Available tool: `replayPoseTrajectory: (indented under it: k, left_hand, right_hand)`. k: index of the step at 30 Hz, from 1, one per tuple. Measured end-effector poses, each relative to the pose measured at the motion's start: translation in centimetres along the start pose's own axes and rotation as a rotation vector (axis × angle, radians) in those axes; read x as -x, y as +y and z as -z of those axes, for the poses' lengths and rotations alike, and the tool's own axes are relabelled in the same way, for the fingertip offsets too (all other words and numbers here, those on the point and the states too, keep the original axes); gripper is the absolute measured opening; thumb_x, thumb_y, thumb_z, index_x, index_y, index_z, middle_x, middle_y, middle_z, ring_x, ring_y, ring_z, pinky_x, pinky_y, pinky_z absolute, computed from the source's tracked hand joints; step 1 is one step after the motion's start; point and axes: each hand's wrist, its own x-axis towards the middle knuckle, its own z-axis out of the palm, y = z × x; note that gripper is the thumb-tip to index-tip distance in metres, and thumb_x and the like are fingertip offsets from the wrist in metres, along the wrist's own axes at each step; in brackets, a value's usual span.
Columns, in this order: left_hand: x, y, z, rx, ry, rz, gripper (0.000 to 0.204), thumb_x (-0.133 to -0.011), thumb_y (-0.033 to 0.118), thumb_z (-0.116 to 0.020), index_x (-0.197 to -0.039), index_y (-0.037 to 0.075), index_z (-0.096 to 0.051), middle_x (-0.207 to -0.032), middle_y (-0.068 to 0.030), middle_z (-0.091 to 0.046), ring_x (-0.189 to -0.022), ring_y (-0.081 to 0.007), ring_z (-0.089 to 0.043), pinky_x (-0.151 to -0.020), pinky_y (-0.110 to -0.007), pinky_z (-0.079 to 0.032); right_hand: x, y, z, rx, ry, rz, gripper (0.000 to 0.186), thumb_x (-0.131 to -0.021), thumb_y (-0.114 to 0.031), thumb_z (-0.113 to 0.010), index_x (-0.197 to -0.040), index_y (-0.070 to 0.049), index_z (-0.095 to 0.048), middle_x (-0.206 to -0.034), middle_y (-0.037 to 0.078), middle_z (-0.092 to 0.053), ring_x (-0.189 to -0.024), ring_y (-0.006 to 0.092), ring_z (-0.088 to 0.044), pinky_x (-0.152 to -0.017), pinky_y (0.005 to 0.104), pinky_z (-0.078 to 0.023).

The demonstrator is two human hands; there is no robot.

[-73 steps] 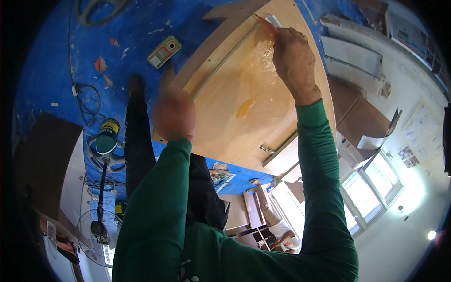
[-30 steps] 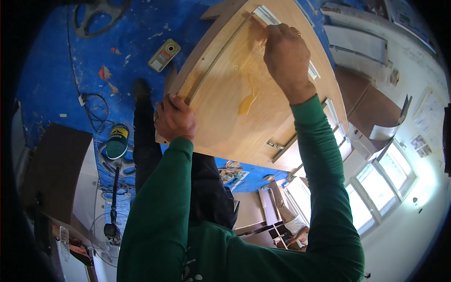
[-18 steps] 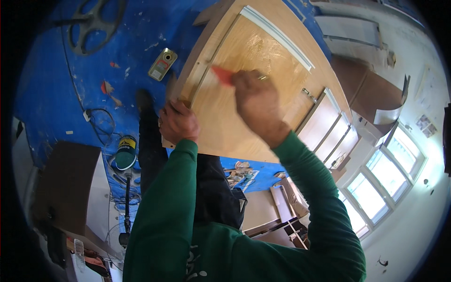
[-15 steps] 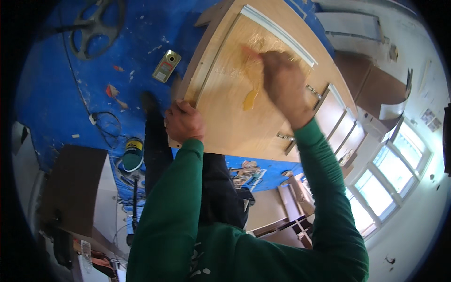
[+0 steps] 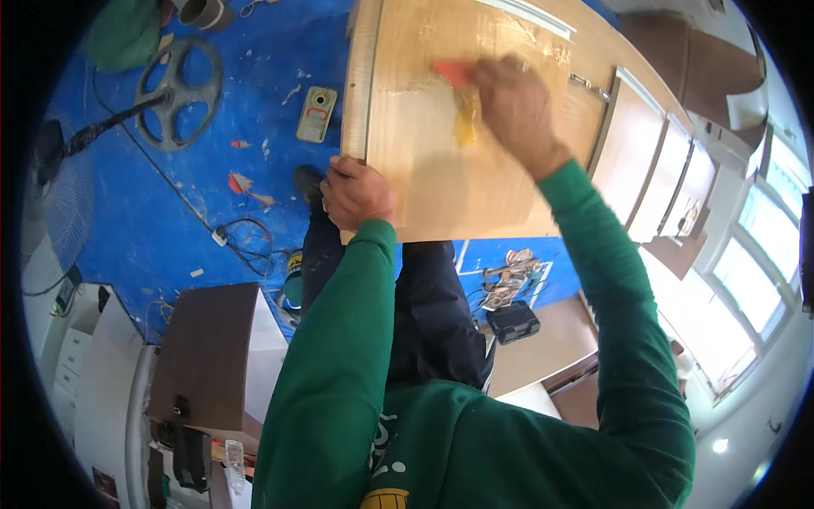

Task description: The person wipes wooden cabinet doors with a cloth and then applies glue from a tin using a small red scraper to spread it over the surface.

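Observation:
My right hand (image 5: 521, 114) is closed around a red spreader (image 5: 451, 72), blurred a little by motion. Its flat blade lies over a light wooden panel (image 5: 462, 191) on a cabinet carcass. Next to the blade is a yellow-amber puddle of glue (image 5: 465, 125), and the panel's far part glistens with a wet film. At the panel's near left corner my left hand (image 5: 360, 195) grips the edge, with the fingers wrapped over it and partly hidden. A white metal strip (image 5: 543, 19) runs along the far side of the panel.
A rectangular tin (image 5: 317, 114) lies on the blue floor, left of the panel. Farther left are a fan's spoked base (image 5: 178, 95) and a cord (image 5: 157, 178). Brown cabinet (image 5: 203, 356) stands near left; a black case (image 5: 513, 321) sits near right. Metal hinges (image 5: 589, 86) stick up from the carcass.
The view has shifted, showing more of the left side. The spreader has moved over the panel, and the glue puddle looks shorter. My left hand stays on the corner.

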Motion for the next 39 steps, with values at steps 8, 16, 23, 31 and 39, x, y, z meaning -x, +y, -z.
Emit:
replayPoseTrajectory:
  k: [8,16,23,31,39]
  left_hand:
    - [-0.1,-0.8,-1.4,0.017,-0.011,0.02,0.065,-0.116,0.046,-0.03,-0.125,0.002,-0.077,-0.128,-0.0276,-0.074,-0.121,-0.0508,-0.068,-0.108,-0.059,-0.052]
    - [-1.3,-1.8,-2.6,0.183,-0.032,-0.039,0.071,-0.117,0.049,-0.028,-0.125,-0.003,-0.076,-0.134,-0.0304,-0.073,-0.126,-0.0525,-0.066,-0.113,-0.058,-0.05]
    - [0.6,-0.6,-0.9,0.099,0.037,-0.002,0.076,-0.116,0.055,-0.027,-0.133,-0.003,-0.073,-0.139,-0.0315,-0.071,-0.131,-0.0522,-0.064,-0.117,-0.057,-0.048]
    - [0.8,-1.7,-2.0,0.044,0.271,-0.165,0.08,-0.115,0.058,-0.029,-0.152,-0.006,-0.058,-0.154,-0.0337,-0.059,-0.142,-0.0525,-0.056,-0.121,-0.058,-0.044]
    - [1.9,-4.1,-1.3,0.119,0.26,-0.16,0.072,-0.115,0.055,-0.036,-0.139,-0.007,-0.066,-0.139,-0.0336,-0.068,-0.132,-0.0508,-0.064,-0.111,-0.058,-0.05]
  right_hand:
    - [18.1,-9.7,3.4,-0.211,-0.231,-0.221,0.032,-0.089,-0.01,-0.065,-0.119,-0.005,-0.072,-0.116,0.009,-0.071,-0.11,0.0312,-0.068,-0.088,0.0465,-0.053]
    - [14.1,7.0,4.2,-0.25,-0.079,-0.198,0.024,-0.094,-0.002,-0.062,-0.113,-0.005,-0.076,-0.108,0.013,-0.076,-0.104,0.0356,-0.073,-0.087,0.0489,-0.059]
    - [7.0,17.7,2.1,-0.066,-0.096,0.038,0.027,-0.098,-0.009,-0.061,-0.119,-0.002,-0.077,-0.114,0.02,-0.077,-0.108,0.0404,-0.073,-0.095,0.0493,-0.059]
    - [8.1,15.4,1.6,-0.227,0.131,0.034,0.021,-0.097,-0.01,-0.06,-0.101,0.003,-0.076,-0.1,0.025,-0.075,-0.095,0.0447,-0.072,-0.089,0.0532,-0.058]
    - [11.5,10.7,0.9,-0.084,0.131,-0.138,0.016,-0.095,-0.015,-0.064,-0.091,-0.004,-0.075,-0.089,0.02,-0.077,-0.086,0.039,-0.076,-0.078,0.0512,-0.062]
